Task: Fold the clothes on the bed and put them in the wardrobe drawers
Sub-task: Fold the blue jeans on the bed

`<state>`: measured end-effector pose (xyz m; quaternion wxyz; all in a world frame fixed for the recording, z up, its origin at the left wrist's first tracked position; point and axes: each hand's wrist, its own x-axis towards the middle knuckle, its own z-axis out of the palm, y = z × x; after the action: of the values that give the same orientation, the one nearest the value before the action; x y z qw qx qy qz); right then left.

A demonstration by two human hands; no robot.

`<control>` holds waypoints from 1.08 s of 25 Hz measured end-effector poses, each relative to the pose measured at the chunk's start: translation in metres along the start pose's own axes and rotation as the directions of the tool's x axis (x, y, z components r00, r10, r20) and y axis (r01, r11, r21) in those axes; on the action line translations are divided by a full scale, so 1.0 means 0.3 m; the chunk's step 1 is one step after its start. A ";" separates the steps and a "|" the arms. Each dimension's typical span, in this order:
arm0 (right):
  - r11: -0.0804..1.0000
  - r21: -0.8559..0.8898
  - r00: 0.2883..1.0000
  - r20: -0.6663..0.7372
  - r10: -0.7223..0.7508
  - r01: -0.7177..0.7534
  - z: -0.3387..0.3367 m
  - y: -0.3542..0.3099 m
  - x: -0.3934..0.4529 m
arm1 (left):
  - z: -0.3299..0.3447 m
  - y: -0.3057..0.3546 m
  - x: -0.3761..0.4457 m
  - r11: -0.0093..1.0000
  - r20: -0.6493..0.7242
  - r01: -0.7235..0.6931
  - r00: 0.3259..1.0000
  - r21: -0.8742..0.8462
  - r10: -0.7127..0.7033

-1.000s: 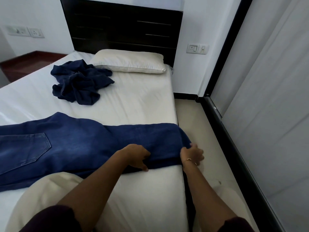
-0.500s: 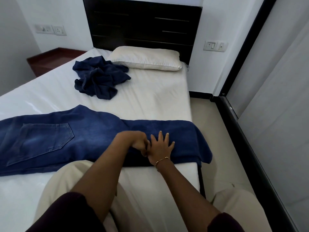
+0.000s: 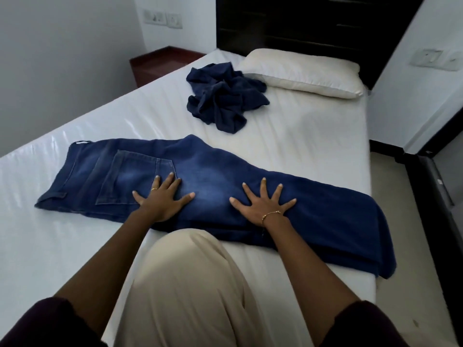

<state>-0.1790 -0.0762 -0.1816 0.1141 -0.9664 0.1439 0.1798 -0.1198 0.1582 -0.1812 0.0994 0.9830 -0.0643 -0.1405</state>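
Lying flat across the bed [image 3: 288, 136], the jeans [image 3: 208, 171] are pressed under the splayed left hand [image 3: 162, 199] and right hand [image 3: 263, 201].

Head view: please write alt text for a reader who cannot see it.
Both hands, left hand and right hand, press flat with spread fingers on blue jeans laid across a white bed. A crumpled dark blue garment lies beyond, near a pillow.

Pillow [image 3: 300, 71], dark headboard [image 3: 313, 23], wall sockets [image 3: 162, 18]
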 end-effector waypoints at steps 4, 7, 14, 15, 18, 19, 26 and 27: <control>1.000 -0.010 1.000 0.003 0.009 -0.009 -0.011 -0.051 0.090 | 0.013 -0.052 0.100 1.000 -0.127 0.001 0.992 0.019 0.001; 1.000 -0.004 1.000 0.002 -0.005 0.005 -0.038 -0.090 0.165 | 0.010 -0.127 0.187 0.997 -0.196 -0.020 0.980 0.072 0.034; 0.992 -0.071 0.994 -0.034 -0.104 0.102 -0.056 -0.333 0.386 | -0.078 -0.344 0.406 0.995 -0.311 0.022 0.950 0.094 0.009; 0.989 -0.078 0.991 -0.043 -0.127 0.123 -0.057 -0.365 0.407 | -0.095 -0.377 0.424 0.995 -0.314 0.023 0.949 0.099 0.010; 0.972 -0.118 0.977 -0.034 -0.209 0.204 -0.044 -0.434 0.442 | -0.122 -0.457 0.440 0.991 -0.293 0.048 0.956 0.121 -0.011; 0.968 -0.130 0.975 -0.019 -0.220 0.215 -0.038 -0.446 0.438 | -0.120 -0.468 0.427 0.989 -0.290 0.059 0.957 0.132 -0.019; 0.986 -0.017 0.986 -0.016 -0.168 0.168 -0.022 -0.627 0.268 | -0.038 -0.469 0.205 0.938 -0.517 -0.265 0.783 0.224 0.345; 0.973 -0.012 0.972 -0.033 -0.231 0.231 -0.017 -0.667 0.231 | -0.049 -0.474 0.180 0.931 -0.527 -0.280 0.768 0.233 0.363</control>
<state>-0.0516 0.0925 -0.1695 0.1276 -0.9800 0.0318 0.1496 -0.0502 0.2906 -0.2121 0.0670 0.9589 -0.2096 0.1790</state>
